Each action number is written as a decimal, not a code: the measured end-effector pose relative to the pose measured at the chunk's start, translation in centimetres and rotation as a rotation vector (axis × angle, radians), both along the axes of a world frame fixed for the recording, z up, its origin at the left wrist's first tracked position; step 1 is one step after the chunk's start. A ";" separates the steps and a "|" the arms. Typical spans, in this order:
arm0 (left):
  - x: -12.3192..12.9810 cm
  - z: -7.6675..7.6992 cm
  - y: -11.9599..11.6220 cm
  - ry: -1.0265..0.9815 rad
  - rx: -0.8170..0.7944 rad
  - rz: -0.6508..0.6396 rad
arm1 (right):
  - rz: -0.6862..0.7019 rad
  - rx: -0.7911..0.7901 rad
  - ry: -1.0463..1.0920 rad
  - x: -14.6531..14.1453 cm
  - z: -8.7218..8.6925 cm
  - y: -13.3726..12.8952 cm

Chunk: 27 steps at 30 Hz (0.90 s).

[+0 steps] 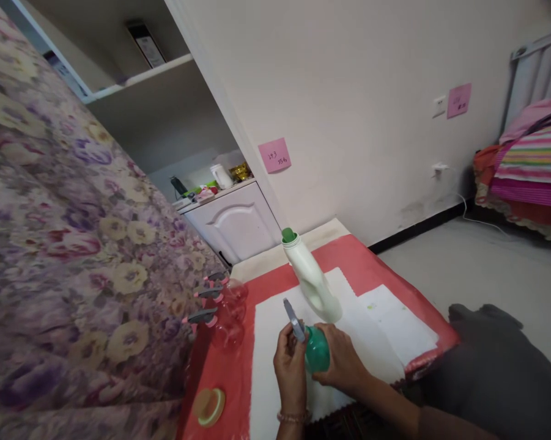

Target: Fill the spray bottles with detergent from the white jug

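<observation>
Near the table's front, my right hand (342, 356) is wrapped round a green translucent spray bottle (317, 350). At its neck, my left hand (290, 360) has its fingers closed on the grey spray head (294, 320). Whether the head is screwed on cannot be made out. Just behind my hands stands a large pale bottle (310, 278), its mouth uncapped with green showing in it. Both bottles are over white paper (275, 342) on the red table cover (362, 260).
Several clear pinkish spray bottles (232, 305) with grey heads stand at the table's left. A round yellowish lid (211, 407) lies at the front left. Another white sheet (399, 321) is on the right. A floral curtain (87, 244) hangs at left.
</observation>
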<state>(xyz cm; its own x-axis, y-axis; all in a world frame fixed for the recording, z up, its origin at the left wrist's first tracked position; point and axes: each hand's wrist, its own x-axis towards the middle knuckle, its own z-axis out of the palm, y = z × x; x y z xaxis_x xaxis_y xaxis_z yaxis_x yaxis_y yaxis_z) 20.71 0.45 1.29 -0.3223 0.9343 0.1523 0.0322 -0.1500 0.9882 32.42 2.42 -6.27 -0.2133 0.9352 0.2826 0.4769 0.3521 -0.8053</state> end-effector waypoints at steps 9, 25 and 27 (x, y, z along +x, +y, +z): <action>0.1 -0.5 0.2 0.019 -0.042 0.017 | -0.004 -0.013 0.040 0.0 0.0 0.0; -0.7 -1.1 0.1 0.062 -0.059 -0.055 | 0.141 -0.045 0.283 2.0 1.7 0.1; -0.6 -0.9 0.0 0.062 -0.051 -0.083 | 0.186 -0.004 0.404 2.6 3.3 0.3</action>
<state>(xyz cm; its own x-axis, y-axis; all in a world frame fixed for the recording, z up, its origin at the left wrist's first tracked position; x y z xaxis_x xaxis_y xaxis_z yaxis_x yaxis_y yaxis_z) 20.13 0.47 0.43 -0.2351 0.9644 0.1214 0.0831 -0.1045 0.9910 35.06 2.77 -2.98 -0.2512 0.8925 0.3745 0.0522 0.3989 -0.9155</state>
